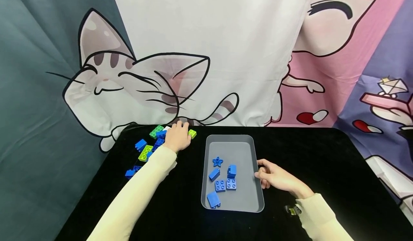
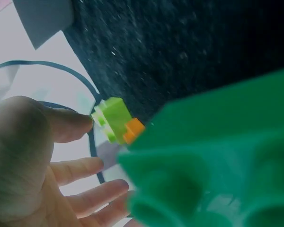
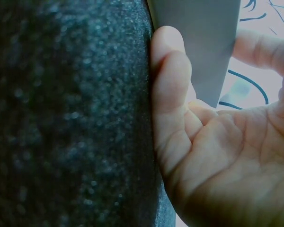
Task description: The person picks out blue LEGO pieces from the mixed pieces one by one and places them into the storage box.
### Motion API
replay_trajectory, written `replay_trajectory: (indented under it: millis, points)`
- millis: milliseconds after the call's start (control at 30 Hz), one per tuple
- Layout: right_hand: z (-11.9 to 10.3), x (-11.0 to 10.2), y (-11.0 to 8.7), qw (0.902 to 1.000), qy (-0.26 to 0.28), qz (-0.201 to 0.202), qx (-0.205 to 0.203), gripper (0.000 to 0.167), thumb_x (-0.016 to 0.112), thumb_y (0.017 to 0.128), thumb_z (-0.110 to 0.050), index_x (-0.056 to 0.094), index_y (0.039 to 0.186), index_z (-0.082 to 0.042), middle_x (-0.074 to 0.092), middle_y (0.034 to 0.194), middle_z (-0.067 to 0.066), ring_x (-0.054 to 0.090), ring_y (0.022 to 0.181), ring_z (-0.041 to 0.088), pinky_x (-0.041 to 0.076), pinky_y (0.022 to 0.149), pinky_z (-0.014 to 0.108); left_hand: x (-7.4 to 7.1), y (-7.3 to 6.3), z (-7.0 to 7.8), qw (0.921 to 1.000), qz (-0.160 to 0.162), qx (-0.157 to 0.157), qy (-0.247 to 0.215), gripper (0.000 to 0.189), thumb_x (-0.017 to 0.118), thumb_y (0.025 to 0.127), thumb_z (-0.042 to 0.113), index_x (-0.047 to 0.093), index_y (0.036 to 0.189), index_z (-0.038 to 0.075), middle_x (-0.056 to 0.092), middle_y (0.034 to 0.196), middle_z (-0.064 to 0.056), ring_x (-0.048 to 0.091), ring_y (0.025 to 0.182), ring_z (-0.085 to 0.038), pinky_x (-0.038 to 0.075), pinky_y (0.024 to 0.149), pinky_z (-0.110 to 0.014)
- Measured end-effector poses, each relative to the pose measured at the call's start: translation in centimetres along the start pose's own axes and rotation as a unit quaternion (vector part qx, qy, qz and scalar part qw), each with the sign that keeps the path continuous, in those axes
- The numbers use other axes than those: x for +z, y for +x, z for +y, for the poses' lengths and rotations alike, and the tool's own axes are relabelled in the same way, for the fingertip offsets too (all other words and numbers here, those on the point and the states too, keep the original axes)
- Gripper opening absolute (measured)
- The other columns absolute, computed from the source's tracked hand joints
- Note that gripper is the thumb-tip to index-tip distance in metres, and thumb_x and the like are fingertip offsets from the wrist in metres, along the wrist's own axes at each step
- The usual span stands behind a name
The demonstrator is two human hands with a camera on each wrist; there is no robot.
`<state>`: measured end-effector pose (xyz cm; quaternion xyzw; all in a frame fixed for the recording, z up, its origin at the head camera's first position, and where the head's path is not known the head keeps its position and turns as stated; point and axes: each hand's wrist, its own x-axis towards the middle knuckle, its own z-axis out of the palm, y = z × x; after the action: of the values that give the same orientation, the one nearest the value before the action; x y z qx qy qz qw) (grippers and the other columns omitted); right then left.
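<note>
At the back left of the table, my left hand reaches over a pile of toy building bricks. In the left wrist view, its thumb and fingers are spread, with a lime brick and a small orange piece just beyond them. A green brick looms close to that camera. My right hand holds the right rim of a grey tray, thumb on one side and curled fingers on the other. Inside the tray lie a blue star-shaped piece and several blue bricks.
Left of my left hand, the pile includes a lime brick, a green brick and several blue bricks. A black cloth covers the table. Behind its back edge hangs a printed curtain.
</note>
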<state>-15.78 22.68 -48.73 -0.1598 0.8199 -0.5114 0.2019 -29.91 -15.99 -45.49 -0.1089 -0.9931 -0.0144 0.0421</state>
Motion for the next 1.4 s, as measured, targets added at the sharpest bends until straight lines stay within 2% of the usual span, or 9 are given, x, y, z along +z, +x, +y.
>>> replay_trajectory:
  millis: [167,500,633,900,1133,1267,1400]
  points:
    - [-0.3,-0.1,0.0,1.0,0.0,0.002,0.003,0.052,0.061,0.103,-0.019,0.041,0.144,0.007,0.064,0.081,0.014,0.065,0.068,0.022,0.055,0.063,0.03,0.4,0.9,-0.7,0.9998,-0.018,-0.002,0.006,0.047,0.056,0.101,0.023,0.052,0.144,0.005,0.054,0.139,-0.022,0.057,0.124,-0.042,0.052,0.1,-0.056]
    - [0.1,-0.3,-0.2,1.0,0.005,0.0,0.001,0.051,0.06,0.103,-0.017,0.04,0.144,0.007,0.063,0.082,0.012,0.064,0.068,0.019,0.055,0.062,0.029,0.9,2.2,-1.3,0.9993,-0.028,0.022,0.013,0.044,0.058,0.097,0.015,0.058,0.141,0.007,0.06,0.138,-0.018,0.057,0.123,-0.04,0.052,0.104,-0.055]
    - [0.1,-0.4,-0.3,1.0,0.003,0.0,0.001,0.051,0.06,0.103,-0.017,0.04,0.143,0.007,0.063,0.081,0.011,0.064,0.068,0.019,0.055,0.062,0.029,1.1,2.6,-1.4,0.9994,-0.024,0.024,0.009,0.046,0.065,0.094,0.013,0.059,0.14,0.007,0.061,0.139,-0.017,0.057,0.125,-0.039,0.051,0.105,-0.054]
    - [-0.1,-0.2,-0.1,1.0,0.006,-0.002,0.0,0.051,0.06,0.103,-0.017,0.04,0.143,0.008,0.063,0.082,0.014,0.064,0.068,0.02,0.055,0.063,0.029,1.3,2.8,-1.8,0.9996,-0.024,0.013,-0.001,0.046,0.065,0.095,0.007,0.059,0.141,0.009,0.06,0.14,-0.018,0.059,0.125,-0.042,0.05,0.107,-0.054]
    - [-0.3,-0.1,0.0,1.0,0.005,-0.002,0.001,0.051,0.06,0.103,-0.018,0.04,0.143,0.008,0.063,0.082,0.014,0.064,0.068,0.019,0.055,0.062,0.029,1.0,2.7,-1.8,0.9997,-0.023,0.005,0.007,0.045,0.063,0.098,0.01,0.058,0.142,0.009,0.059,0.141,-0.018,0.059,0.125,-0.041,0.05,0.106,-0.056]
    - [-0.3,0.0,0.0,1.0,0.007,-0.002,0.001,0.051,0.06,0.103,-0.017,0.04,0.143,0.008,0.063,0.082,0.013,0.064,0.068,0.019,0.055,0.062,0.029,1.1,2.6,-1.9,0.9995,-0.015,0.005,0.026,0.038,0.059,0.104,0.018,0.056,0.141,0.009,0.059,0.141,-0.017,0.06,0.122,-0.04,0.052,0.102,-0.056]
    - [-0.2,0.0,0.0,0.9999,0.01,-0.003,0.001,0.051,0.06,0.103,-0.017,0.04,0.144,0.008,0.063,0.082,0.014,0.064,0.069,0.02,0.055,0.062,0.029,0.8,2.4,-1.8,0.9992,0.02,0.008,0.035,0.034,0.058,0.106,0.024,0.055,0.136,0.009,0.059,0.138,-0.017,0.06,0.12,-0.04,0.054,0.097,-0.055]
